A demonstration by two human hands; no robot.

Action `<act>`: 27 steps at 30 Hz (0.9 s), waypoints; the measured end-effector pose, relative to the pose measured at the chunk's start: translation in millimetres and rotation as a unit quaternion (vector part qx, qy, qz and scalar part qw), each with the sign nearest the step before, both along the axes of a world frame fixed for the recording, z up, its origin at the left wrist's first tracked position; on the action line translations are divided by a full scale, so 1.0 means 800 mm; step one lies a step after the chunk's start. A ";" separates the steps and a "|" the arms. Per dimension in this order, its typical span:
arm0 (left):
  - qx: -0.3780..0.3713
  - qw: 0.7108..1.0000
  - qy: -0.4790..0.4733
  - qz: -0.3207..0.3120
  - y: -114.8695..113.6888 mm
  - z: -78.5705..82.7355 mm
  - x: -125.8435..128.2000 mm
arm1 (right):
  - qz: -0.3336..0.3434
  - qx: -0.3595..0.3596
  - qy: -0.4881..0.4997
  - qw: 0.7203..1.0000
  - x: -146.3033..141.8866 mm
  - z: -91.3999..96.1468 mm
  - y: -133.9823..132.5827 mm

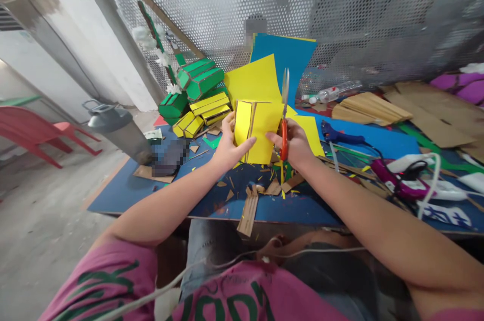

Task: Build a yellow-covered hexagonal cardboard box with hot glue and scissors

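Head camera is showing a grey bottle [115, 132] standing at the left of the tabletop [124, 197] and a clear plastic bottle [328, 94] lying near the back, the contents of both being too unclear to tell. Above the tabletop's middle, the left hand [231, 144] is gripping a yellow card piece [266, 122], thumb across its front. The right hand [297, 143] is curling closed around orange-handled scissors [284, 137], blades pointing upward, its thumb touching the card's right side.

Pink fabric T-shirt [291, 301], short sleeves, big dark-green lettering [221, 307] across the chest. Left sleeve [145, 263] carries dark-green print too. Faded grey-blue denim trousers [212, 243] visible on the near left leg.
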State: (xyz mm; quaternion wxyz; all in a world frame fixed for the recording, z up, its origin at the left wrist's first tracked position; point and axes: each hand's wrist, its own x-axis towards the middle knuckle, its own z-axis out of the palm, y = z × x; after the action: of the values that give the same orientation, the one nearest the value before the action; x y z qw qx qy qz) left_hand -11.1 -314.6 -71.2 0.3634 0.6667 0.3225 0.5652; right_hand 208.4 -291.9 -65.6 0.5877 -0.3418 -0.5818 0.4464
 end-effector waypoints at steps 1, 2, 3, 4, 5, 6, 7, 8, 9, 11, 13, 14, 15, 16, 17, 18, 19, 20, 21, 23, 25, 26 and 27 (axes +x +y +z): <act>0.002 1.000 0.002 0.001 0.002 -0.002 -0.001 | 0.003 0.000 0.010 1.000 0.000 0.000 0.000; 0.006 1.000 0.004 0.002 0.003 -0.004 -0.001 | 0.007 0.000 0.021 1.000 0.000 0.001 0.000; 0.012 1.000 0.006 0.003 0.004 -0.005 -0.001 | 0.013 -0.001 0.030 0.999 -0.001 0.001 0.000; 0.018 1.000 0.008 0.004 0.005 -0.007 -0.001 | 0.020 -0.003 0.036 0.999 -0.001 0.001 -0.001; 0.023 1.000 0.010 0.004 0.006 -0.008 -0.001 | 0.025 -0.005 0.040 0.999 0.000 0.002 -0.001; 0.028 1.000 0.010 0.005 0.006 -0.009 0.000 | 0.027 -0.007 0.043 0.999 0.000 0.003 -0.002; 0.031 0.999 0.010 0.006 0.007 -0.009 0.000 | 0.028 -0.009 0.045 0.999 0.000 0.003 -0.003; 0.034 0.999 0.009 0.008 0.007 -0.010 0.001 | 0.028 -0.010 0.044 0.999 0.001 0.004 -0.003; 0.036 0.999 0.009 0.011 0.007 -0.010 0.002 | 0.026 -0.010 0.043 0.999 0.001 0.005 -0.004; 0.041 0.999 0.008 0.011 0.006 -0.010 0.003 | 0.022 -0.008 0.037 0.999 0.001 0.005 -0.004; 0.045 0.999 0.006 0.006 0.006 -0.010 0.004 | 0.020 -0.006 0.032 0.999 0.002 0.005 -0.003; 0.047 0.999 0.004 0.004 0.005 -0.010 0.005 | 0.020 -0.005 0.030 0.999 0.002 0.005 -0.003; 0.048 0.999 0.004 0.002 0.005 -0.009 0.005 | 0.021 -0.006 0.028 0.999 0.002 0.005 -0.002; 0.048 0.999 0.003 0.001 0.004 -0.009 0.006 | 0.022 -0.007 0.028 0.999 0.002 0.005 -0.002; 0.049 0.999 0.003 0.000 0.004 -0.009 0.006 | 0.025 -0.009 0.028 0.999 0.002 0.005 -0.001; 0.049 0.999 0.003 0.001 0.004 -0.008 0.006 | 0.028 -0.010 0.029 0.999 0.002 0.005 -0.001; 0.048 0.999 0.002 0.002 0.004 -0.008 0.006 | 0.031 -0.012 0.030 0.999 0.003 0.005 -0.001; 0.047 0.999 0.000 0.002 0.004 -0.007 0.006 | 0.034 -0.012 0.031 0.999 0.003 0.005 -0.001; 0.045 0.999 -0.001 0.002 0.004 -0.007 0.005 | 0.035 -0.011 0.032 0.999 0.003 0.005 -0.002; 0.042 0.999 0.004 0.007 0.004 -0.007 0.004 | 0.034 -0.008 0.031 0.999 0.003 0.005 -0.002; 0.041 0.999 0.021 0.019 0.004 -0.006 0.002 | 0.036 -0.006 0.029 0.999 0.004 0.004 -0.002; 0.042 0.998 0.030 0.024 0.004 -0.005 0.001 | 0.039 -0.005 0.029 0.999 0.003 0.004 -0.002; 0.042 0.998 0.038 0.028 0.003 -0.005 0.000 | 0.041 -0.004 0.030 0.999 0.003 0.003 -0.002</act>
State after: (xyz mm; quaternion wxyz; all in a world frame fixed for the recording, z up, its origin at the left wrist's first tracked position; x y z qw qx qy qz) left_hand -10.8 -311.9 -74.8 0.3069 0.6930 0.3307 0.5624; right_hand 211.2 -293.4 -63.2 0.5846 -0.3067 -0.5758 0.4822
